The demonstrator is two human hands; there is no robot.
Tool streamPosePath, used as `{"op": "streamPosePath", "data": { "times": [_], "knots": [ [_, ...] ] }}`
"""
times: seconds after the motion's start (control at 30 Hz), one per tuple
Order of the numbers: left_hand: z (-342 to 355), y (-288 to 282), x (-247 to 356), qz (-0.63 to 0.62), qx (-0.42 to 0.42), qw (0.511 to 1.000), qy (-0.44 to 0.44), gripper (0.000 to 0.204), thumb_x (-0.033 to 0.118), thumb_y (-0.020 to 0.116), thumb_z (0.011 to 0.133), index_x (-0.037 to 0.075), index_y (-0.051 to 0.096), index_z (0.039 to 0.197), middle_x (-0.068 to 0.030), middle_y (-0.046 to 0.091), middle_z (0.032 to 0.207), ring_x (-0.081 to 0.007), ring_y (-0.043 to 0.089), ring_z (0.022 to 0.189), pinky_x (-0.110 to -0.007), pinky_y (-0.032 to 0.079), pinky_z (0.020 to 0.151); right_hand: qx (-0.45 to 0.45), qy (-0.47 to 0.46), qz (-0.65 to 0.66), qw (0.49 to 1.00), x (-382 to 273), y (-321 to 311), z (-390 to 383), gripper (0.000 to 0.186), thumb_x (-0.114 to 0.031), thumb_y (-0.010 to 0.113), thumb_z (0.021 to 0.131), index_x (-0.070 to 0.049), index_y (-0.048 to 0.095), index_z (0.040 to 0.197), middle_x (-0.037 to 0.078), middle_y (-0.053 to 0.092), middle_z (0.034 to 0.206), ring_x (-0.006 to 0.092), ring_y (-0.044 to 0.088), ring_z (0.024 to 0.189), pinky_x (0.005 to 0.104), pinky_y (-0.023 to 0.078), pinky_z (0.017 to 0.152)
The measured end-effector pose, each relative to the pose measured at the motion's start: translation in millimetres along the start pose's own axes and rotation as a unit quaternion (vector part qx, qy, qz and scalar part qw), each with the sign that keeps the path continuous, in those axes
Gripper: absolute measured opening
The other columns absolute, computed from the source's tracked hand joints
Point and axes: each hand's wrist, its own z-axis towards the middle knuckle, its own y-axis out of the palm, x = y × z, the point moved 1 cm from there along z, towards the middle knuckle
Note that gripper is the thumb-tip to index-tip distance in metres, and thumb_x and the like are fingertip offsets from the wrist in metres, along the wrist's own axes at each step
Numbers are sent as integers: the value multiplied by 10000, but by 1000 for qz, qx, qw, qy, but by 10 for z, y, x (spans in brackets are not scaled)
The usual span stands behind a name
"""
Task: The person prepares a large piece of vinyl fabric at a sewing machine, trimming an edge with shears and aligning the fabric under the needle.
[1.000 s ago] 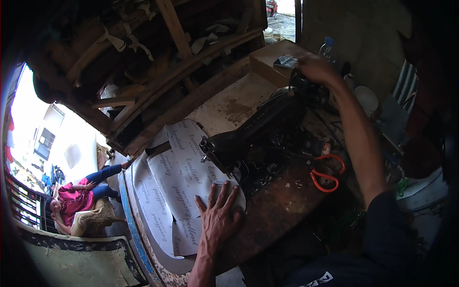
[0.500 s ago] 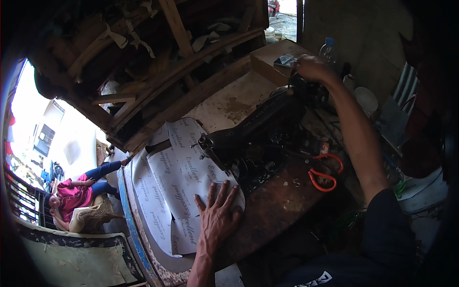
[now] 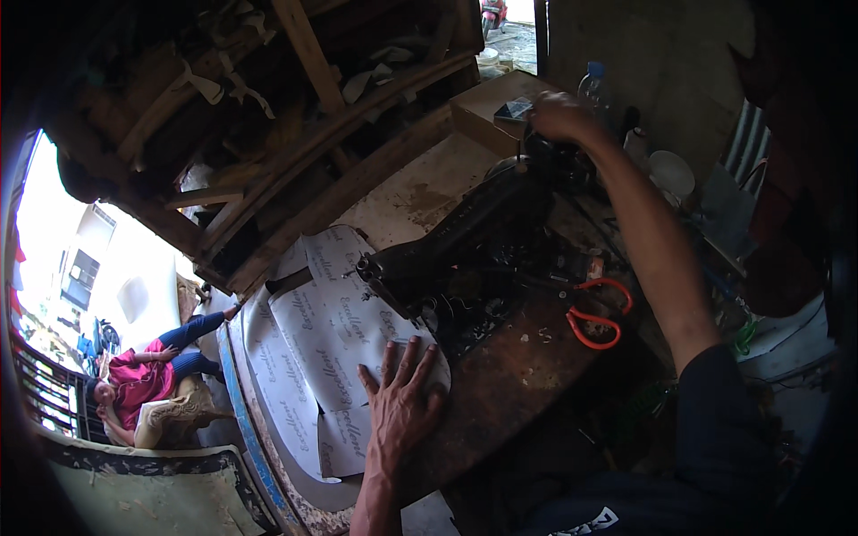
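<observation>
The white printed material (image 3: 335, 326) lies at the left end of the worktop (image 3: 527, 375), near its blue-edged rim, with its inner side reaching the head of the black sewing machine (image 3: 478, 219). The left hand (image 3: 402, 406) rests on it palm down, fingers spread; the right hand (image 3: 563, 118) is curled at the machine's far end, and whether it grips anything there cannot be told. For neat stitching, the flat palm should probably steer lightly without tugging, fingertips clear of the needle, overlapping layers smoothed, the right hand turning slowly. Grey script repeats across the material; white lettering marks the dark shirt (image 3: 585, 523); any marking along the machine's arm is too dim to read.
</observation>
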Motion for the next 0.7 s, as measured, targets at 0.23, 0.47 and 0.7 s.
{"op": "streamPosePath", "data": {
  "times": [0.23, 0.47, 0.7],
  "knots": [
    [0, 16, -17, 0, -4, 1000, -7, 709, 335, 599, 937, 243, 493, 1632, -78, 359, 1755, -383, 207, 1652, -737, 12, 1286, -102, -26, -54, 993, -96, 12, 114, 390, -281, 571, 1006, 25, 796, 1093, 280, 758, 1145, 407, 748, 1118, 480, 582, 980],
    [-12, 0, -9, 2, 3, 1000, -9, 705, 334, 598, 937, 242, 497, 1629, -80, 366, 1751, -378, 214, 1651, -738, 20, 1286, 15, -54, -13, 998, 138, 3, -215, 393, -283, 540, 1047, 17, 770, 1154, 272, 731, 1243, 437, 719, 1154, 510, 559, 996],
    [-4, 26, -6, 1, 6, 1000, -6, 707, 336, 604, 933, 244, 499, 1626, -75, 372, 1749, -375, 217, 1651, -735, 31, 1288, 165, 178, 212, 947, -12, -32, -1234, 269, -201, 582, 1061, -27, 705, 1225, 197, 731, 1216, 417, 698, 1135, 510, 534, 973]
  ]
}}
